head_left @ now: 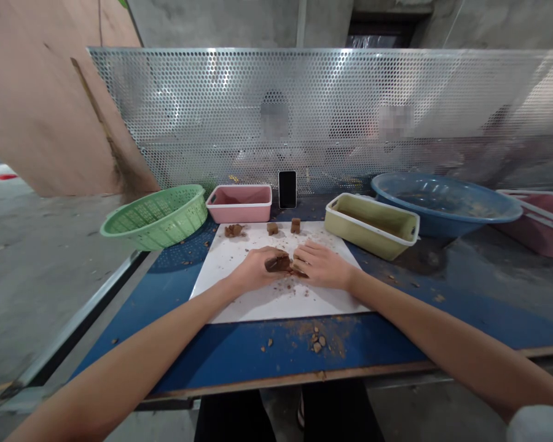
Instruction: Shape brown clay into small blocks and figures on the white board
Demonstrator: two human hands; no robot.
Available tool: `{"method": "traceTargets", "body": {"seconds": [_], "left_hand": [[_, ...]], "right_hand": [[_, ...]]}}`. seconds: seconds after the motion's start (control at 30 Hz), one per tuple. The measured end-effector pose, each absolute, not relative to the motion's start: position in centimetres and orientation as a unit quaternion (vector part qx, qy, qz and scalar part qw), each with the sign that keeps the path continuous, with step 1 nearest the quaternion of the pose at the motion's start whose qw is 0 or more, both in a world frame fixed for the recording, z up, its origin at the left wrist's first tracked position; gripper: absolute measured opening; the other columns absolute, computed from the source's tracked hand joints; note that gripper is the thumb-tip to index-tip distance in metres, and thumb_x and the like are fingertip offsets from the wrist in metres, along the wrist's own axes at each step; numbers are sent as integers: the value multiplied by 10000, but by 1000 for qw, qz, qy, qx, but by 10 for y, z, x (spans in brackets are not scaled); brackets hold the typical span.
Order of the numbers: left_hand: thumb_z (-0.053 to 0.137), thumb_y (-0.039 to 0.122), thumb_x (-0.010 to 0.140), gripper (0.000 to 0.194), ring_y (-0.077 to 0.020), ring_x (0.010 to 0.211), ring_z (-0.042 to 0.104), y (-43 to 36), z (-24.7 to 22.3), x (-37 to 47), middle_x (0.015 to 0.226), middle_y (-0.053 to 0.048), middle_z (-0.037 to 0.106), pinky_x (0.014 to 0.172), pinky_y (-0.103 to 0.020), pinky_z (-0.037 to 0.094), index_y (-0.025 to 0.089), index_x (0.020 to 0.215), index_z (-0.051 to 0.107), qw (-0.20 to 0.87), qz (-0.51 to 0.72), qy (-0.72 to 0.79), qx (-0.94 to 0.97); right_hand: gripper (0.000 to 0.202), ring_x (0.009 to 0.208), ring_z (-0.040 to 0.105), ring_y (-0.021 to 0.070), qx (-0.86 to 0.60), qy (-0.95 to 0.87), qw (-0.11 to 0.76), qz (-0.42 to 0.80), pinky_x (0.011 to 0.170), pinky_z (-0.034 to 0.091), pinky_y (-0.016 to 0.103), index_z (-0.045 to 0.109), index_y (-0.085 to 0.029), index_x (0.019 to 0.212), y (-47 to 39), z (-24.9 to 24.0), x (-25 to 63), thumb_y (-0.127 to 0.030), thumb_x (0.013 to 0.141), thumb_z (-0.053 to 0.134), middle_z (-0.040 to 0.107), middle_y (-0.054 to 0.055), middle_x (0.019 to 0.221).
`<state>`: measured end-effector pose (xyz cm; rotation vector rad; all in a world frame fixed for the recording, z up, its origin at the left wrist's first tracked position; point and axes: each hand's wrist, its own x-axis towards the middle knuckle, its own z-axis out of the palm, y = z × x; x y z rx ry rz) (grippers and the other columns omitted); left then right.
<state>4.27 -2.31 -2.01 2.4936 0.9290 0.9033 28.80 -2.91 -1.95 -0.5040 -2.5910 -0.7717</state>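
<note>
Both hands meet low over a white board (262, 304) on the blue table. My left hand (261, 268) curls round one side of a brown clay-like lump (280, 263). On the lump's other side, my right hand (319, 264) presses with bent fingers, which hide part of it. Behind the hands, three small brown pieces stand in a row on the board: a crumbly one (233, 231) at the left, a blocky one (272, 229) in the middle and a taller one (295, 226) at the right. Brown crumbs lie scattered round the hands.
A green basket (166, 218) and pink bin (244, 213) stand at the back left, a phone (287, 190) behind the board. To the right are an olive bin (364, 230), a blue basin (442, 209) and another pink bin (544, 233). Crumbs lie near the blue table's (203, 368) front edge.
</note>
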Motion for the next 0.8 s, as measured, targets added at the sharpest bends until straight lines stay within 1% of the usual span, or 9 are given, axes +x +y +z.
{"method": "traceTargets", "body": {"seconds": [0.1,0.2,0.3,0.4,0.47,0.6,0.67,0.7,0.8], "left_hand": [[840,365,822,282,-259,983,759,-23,-21,42,1070,-63,802,862,-367,587,231,1057,757,163,316,330,874],[862,428,798,437,-281,1001,757,-22,-22,40,1091,-90,795,892,-406,598,216,1158,733,149,311,334,877],[858,494,795,598,-324,1122,727,-23,-23,39,1214,-138,762,965,-481,591,208,1287,675,131,324,338,874],[774,478,894,484,-310,1192,696,-25,-20,39,1270,-142,738,1022,-508,570,214,1284,663,117,361,326,866],[708,427,959,364,-278,1180,695,-26,-18,39,1241,-127,742,1028,-481,568,213,1250,672,109,390,315,858],[622,332,1011,214,-247,1135,695,-27,-16,39,1178,-113,747,1005,-428,567,206,1169,693,100,427,322,839],[605,302,1011,184,-243,1121,694,-27,-16,40,1156,-110,747,998,-414,564,203,1136,698,100,431,327,835],[598,290,1010,179,-241,1116,693,-27,-16,39,1148,-109,746,995,-408,564,202,1129,699,100,430,328,835],[574,267,1011,181,-239,1109,688,-28,-16,40,1134,-110,743,996,-412,562,200,1120,702,100,425,328,838]], "right_hand": [[261,928,577,238,-182,-926,210,-257,851,430,376,696,-154,1039,-29,-20,287,-324,1078,502,667,108,962],[225,920,593,239,-182,-931,242,-202,852,464,381,690,-163,1106,-31,-19,285,-316,1060,532,676,104,977],[172,878,607,218,-259,-905,333,-52,812,498,360,675,-188,1052,-31,-15,287,-313,1025,560,671,84,967],[159,800,611,186,-369,-834,399,92,742,496,323,645,-202,1012,-24,-14,293,-335,1012,558,683,59,942],[153,765,609,179,-413,-816,384,127,723,482,312,629,-199,963,-15,-15,300,-333,1002,565,700,53,909],[86,773,605,185,-438,-851,274,92,754,476,313,614,-190,899,3,-22,314,-252,956,597,706,78,914],[19,809,610,195,-430,-872,227,59,780,479,316,624,-185,935,7,-23,317,-198,922,617,706,87,941],[57,834,616,204,-423,-880,211,42,797,484,322,632,-179,971,7,-22,317,-183,914,624,707,92,961],[134,922,634,227,-393,-899,190,-1,855,498,348,659,-154,1068,6,-17,316,-247,985,609,705,113,1036]]}}
